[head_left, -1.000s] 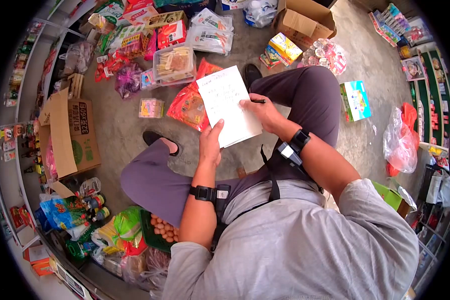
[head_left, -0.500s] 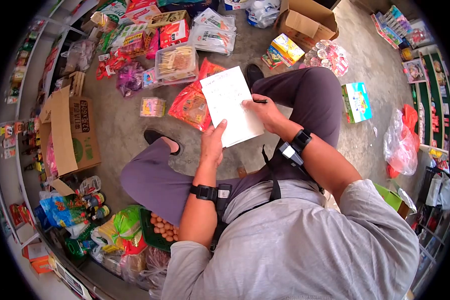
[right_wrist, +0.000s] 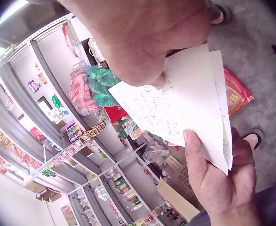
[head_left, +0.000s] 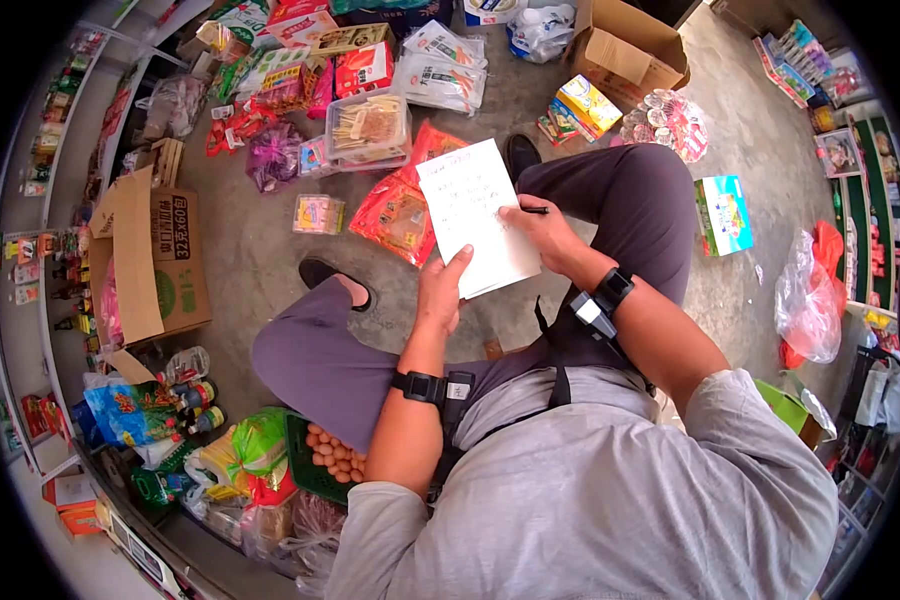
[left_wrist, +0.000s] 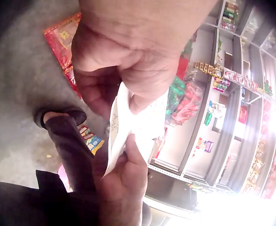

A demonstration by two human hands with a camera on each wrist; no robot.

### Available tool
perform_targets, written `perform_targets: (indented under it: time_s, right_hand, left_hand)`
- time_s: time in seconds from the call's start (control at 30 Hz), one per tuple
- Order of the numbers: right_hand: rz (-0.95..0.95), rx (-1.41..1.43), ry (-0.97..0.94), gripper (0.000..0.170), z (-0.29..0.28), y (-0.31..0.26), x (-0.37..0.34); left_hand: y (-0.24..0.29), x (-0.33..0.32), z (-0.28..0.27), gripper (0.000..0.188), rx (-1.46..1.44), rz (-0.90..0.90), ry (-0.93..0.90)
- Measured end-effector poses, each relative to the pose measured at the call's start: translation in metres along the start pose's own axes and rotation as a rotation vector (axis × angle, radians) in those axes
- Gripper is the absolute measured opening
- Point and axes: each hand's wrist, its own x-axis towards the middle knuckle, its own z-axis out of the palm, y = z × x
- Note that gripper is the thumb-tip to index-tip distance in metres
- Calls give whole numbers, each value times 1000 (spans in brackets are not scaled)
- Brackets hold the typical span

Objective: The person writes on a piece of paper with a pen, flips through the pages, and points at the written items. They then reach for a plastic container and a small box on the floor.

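Since the earlier frame, everything in the head view has been shifted slightly right and downward. The concrete floor (head_left: 250,260) is overlooked by an open cardboard box (head_left: 177,260) at left. Near the centre, handwritten paper (head_left: 478,220) is held up, a red packet (head_left: 395,215) being partly covered by it. Its lower left edge is pinched by the left hand (head_left: 442,290). By the right hand (head_left: 550,236), at the paper's right side, a dark pen (head_left: 536,210) is gripped.
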Motion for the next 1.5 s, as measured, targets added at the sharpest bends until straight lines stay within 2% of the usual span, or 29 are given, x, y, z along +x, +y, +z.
perform_targets:
  time_s: [0.53, 0.73, 0.93, 1.37, 1.5]
  right_hand:
    - [-2, -3, 12, 20, -1, 3, 0]
    - [-2, -11, 25, 27, 0, 0, -2]
    - [49, -22, 17, 22, -1, 0, 2]
    - [-6, -26, 7, 23, 1, -2, -2]
    - [-14, -35, 1, 23, 0, -1, -1]
  left_hand:
    - [3, -4, 1, 35, 40, -39, -8]
    - [-15, 10, -7, 34, -27, 69, -50]
    - [-8, 6, -7, 37, -16, 17, -63]
    - [-4, 2, -5, 40, 32, 40, -35]
    - [-10, 6, -7, 42, 50, 97, -44]
